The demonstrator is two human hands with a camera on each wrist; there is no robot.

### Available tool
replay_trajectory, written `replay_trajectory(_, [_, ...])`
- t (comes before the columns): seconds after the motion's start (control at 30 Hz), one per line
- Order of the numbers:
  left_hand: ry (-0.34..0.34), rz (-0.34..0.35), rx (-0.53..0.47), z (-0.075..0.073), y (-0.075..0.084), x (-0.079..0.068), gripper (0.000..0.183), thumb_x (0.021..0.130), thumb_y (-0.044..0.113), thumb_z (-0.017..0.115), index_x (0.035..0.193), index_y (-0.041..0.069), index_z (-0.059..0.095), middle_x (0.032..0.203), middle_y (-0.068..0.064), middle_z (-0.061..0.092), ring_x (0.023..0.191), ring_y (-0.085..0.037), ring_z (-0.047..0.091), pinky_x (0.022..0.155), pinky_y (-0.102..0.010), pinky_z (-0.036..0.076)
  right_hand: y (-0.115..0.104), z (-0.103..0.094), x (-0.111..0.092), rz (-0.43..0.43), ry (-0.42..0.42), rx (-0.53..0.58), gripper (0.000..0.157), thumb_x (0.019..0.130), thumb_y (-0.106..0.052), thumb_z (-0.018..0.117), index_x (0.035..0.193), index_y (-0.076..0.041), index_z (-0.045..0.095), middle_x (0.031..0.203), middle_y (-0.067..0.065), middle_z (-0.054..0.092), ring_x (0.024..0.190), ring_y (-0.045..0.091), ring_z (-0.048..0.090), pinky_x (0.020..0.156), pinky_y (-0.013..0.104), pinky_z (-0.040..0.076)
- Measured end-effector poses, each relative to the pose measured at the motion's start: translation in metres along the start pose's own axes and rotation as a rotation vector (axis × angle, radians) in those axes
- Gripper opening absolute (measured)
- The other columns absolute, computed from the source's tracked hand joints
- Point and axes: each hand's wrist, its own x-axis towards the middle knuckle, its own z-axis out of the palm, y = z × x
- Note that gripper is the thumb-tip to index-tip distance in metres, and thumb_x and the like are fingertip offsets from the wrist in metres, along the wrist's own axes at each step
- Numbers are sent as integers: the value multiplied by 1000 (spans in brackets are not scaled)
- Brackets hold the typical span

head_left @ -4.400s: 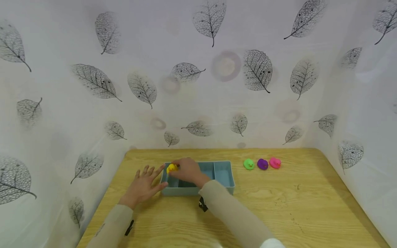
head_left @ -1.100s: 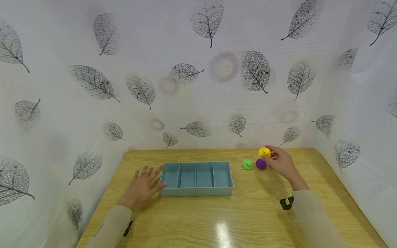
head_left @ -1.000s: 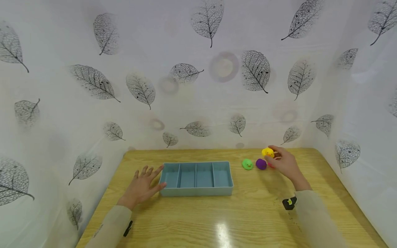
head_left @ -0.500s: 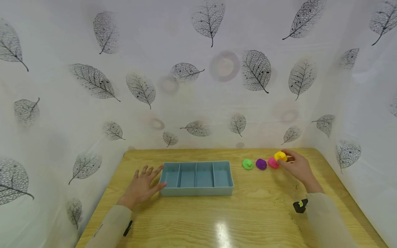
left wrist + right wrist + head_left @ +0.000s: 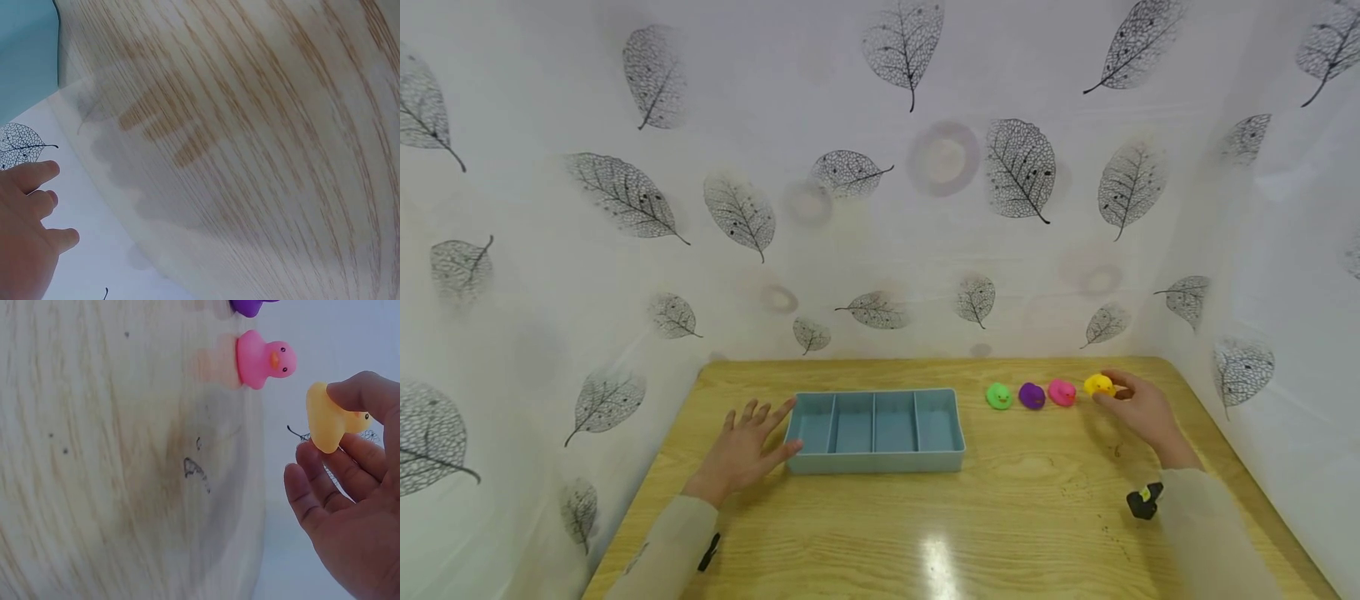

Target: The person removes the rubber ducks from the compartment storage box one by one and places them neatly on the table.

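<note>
My right hand (image 5: 1146, 412) pinches a yellow rubber duck (image 5: 1098, 385) between thumb and fingers, just right of the pink duck. In the right wrist view the yellow duck (image 5: 328, 419) is held slightly above the wooden table. A green duck (image 5: 998, 397), a purple duck (image 5: 1032, 396) and a pink duck (image 5: 1062, 392) stand in a row along the back. With spread fingers my left hand (image 5: 741, 454) touches the left end of a blue-grey divided box (image 5: 880, 463). No ducks lie in the box's compartments. The left wrist view shows part of the left hand (image 5: 28, 231) and a corner of the box (image 5: 28, 56).
The box and ducks are on a wood-grain table (image 5: 1000, 533). White sheeting printed with leaves (image 5: 880, 250) encloses the back and both sides. Small dark marks (image 5: 1116, 451) dot the table's right part.
My right hand took the yellow duck from the box's left compartment and carried it right, past the other ducks, lowering it beside the pink one. The left hand has stayed at the box.
</note>
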Motion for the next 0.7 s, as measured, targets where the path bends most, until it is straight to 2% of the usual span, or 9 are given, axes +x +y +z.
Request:
replay_trajectory(0.27, [12,4,0,1,0,-1,79,103,64,53,169,30,26,160,-33,44,156,-55,27,122,-80,17,16,2,3,-6,-19,-16,59,104,-26,67,145,14,51,139,42,56,105,47,65,68,23,50])
replay_trajectory(0.43, [11,6,-3,1,0,-1,79,103,64,53,169,30,26,160,-33,44,156,-55,27,122,-80,17,22,6,7,-21,-19,-26,56,103,-18,64,145,16,49,139,45,55,102,46,65,69,25,51])
replay_trajectory(0.57, [13,10,2,0,0,-1,78,103,63,53,169,30,26,159,-33,45,155,-56,28,121,-80,17,25,9,9,9,-59,-18,57,104,-17,62,147,17,46,143,47,49,110,54,63,83,47,60])
replay_trajectory(0.63, [14,11,2,0,0,-1,78,104,63,53,169,30,26,159,-33,45,155,-56,28,121,-80,17,26,10,10,36,-88,-14,58,105,-18,60,149,16,44,146,47,45,116,58,61,92,58,58])
replay_trajectory(0.7, [12,11,-1,0,0,-1,78,103,63,53,169,30,26,159,-33,44,155,-56,28,122,-80,16,27,12,10,53,-106,-18,58,106,-19,60,150,16,43,147,47,45,118,59,60,96,63,56])
